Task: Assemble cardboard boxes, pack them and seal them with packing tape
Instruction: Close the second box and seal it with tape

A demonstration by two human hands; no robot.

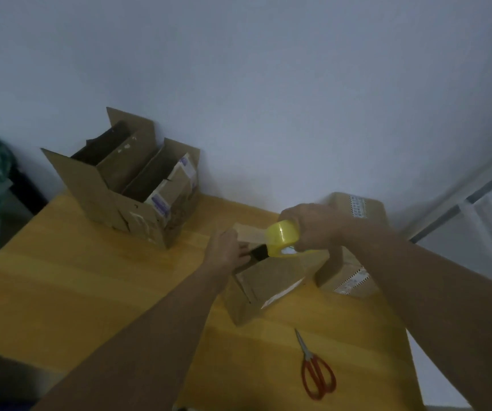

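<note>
Right hand [313, 226] grips the tape roll [281, 239], left hand [227, 251] pinches its strip [252, 234] over the box [271, 280]

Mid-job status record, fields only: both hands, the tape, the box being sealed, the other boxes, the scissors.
left hand: at the free end of the tape strip, on the small box; grip unclear
right hand: grips the yellow tape roll above the small box
small box: on the table, dark gap showing on top under the roll
large open box: back left against the wall, flaps up, cardboard standing inside
closed box: right of the small box, partly behind the right arm
scissors: red handles, lying near the front, untouched
</note>
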